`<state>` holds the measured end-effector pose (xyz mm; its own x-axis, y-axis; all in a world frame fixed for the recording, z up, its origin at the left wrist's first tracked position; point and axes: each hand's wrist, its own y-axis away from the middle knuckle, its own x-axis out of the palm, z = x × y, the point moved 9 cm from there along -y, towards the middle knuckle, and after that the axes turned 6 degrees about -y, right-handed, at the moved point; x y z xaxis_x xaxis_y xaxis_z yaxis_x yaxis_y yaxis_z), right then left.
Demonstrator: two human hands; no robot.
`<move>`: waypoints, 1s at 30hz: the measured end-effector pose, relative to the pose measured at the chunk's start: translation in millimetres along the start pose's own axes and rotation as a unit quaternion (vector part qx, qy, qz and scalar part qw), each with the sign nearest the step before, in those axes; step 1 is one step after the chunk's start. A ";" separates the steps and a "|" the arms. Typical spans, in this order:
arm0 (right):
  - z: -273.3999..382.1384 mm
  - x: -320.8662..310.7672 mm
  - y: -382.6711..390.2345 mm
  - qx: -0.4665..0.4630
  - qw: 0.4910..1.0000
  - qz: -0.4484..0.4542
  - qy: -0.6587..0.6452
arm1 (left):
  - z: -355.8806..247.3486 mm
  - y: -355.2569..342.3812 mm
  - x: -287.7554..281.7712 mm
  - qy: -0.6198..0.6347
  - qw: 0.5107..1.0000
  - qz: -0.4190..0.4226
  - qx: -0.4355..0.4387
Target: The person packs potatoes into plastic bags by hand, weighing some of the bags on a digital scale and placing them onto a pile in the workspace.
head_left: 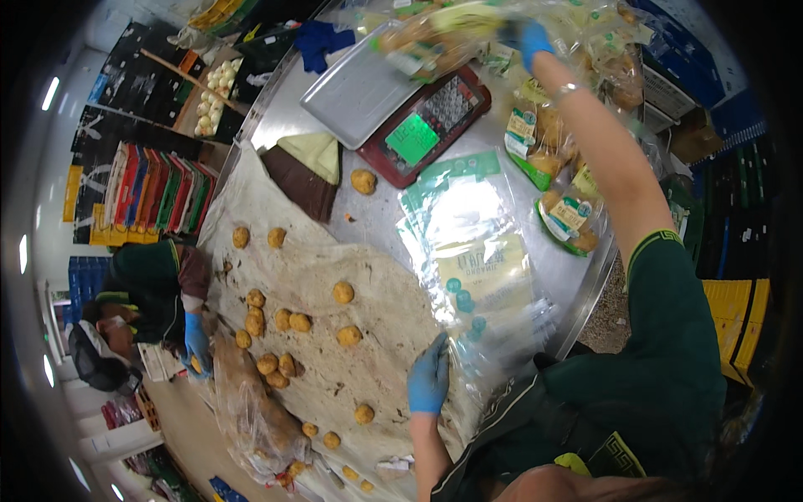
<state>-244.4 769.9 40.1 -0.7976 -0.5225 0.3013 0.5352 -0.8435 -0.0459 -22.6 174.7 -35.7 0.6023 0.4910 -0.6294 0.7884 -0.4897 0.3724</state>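
Observation:
My right hand (529,40), in a blue glove, reaches to the far side of the table. It grips one end of a clear bag of potatoes (427,42), which is held over the scale's metal pan (360,94). Motion smears the bag and the fingertips. My left hand (429,376), also blue-gloved, lies with fingers stretched out at the near left edge of a stack of flat printed plastic bags (477,243). Beyond that stack is the red scale (427,125) with a lit green display. One loose potato (363,181) rests beside the scale.
Several potatoes (343,292) lie scattered on a soiled cloth (376,276). Filled potato bags (569,217) crowd the right side. At left, a co-worker's gloved hand (196,345) holds a potato near a large clear sack (251,402). Crates (159,188) stand beyond.

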 end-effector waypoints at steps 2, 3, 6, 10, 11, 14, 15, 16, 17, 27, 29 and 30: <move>-6.8 -72.5 7.5 0.029 0.992 -0.082 -0.088 | -14.9 -5.3 2.7 -0.017 1.000 0.021 0.016; -2.2 -93.8 21.9 0.023 0.982 -0.122 -0.145 | -18.1 -3.8 4.0 -0.026 0.999 0.030 0.021; -7.7 -164.7 3.7 0.021 0.988 -0.137 -0.068 | -13.0 5.9 11.6 0.000 0.999 0.028 0.031; -10.2 -189.1 35.8 0.034 0.962 -0.204 -0.177 | 6.4 18.3 22.5 -0.046 0.998 0.028 0.040; -14.8 -202.0 31.5 0.052 0.968 -0.184 -0.164 | 10.4 18.1 23.0 -0.039 0.998 0.013 0.037; -6.9 -217.5 39.0 0.008 0.987 -0.147 -0.067 | 32.3 15.6 26.2 0.004 0.998 -0.033 0.051; 23.2 -182.9 89.6 -0.068 0.988 -0.142 0.001 | 45.4 19.4 24.5 0.060 0.997 -0.047 0.001; 60.3 -132.2 151.5 -0.137 0.989 -0.046 0.031 | 57.3 24.4 22.8 0.117 0.990 -0.064 -0.044; 68.7 -104.6 203.1 -0.172 0.980 0.038 0.096 | 68.3 26.7 23.4 0.176 0.978 -0.080 -0.083; -97.1 -48.4 527.0 -0.157 0.699 0.433 0.547 | 62.9 -27.5 62.5 0.077 0.978 -0.169 -0.097; -108.1 -49.7 589.0 -0.129 0.658 0.514 0.534 | 63.1 -25.6 67.1 0.151 0.971 -0.161 -0.089; -98.2 -39.1 593.6 -0.093 0.637 0.554 0.528 | 81.1 -24.9 70.1 0.155 0.971 -0.167 -0.071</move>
<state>77.1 277.4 -92.5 0.2454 -0.5196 -0.8184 0.9686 0.1672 0.1843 -10.2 162.9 -144.5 0.3012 0.8092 -0.5045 0.9426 -0.1725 0.2860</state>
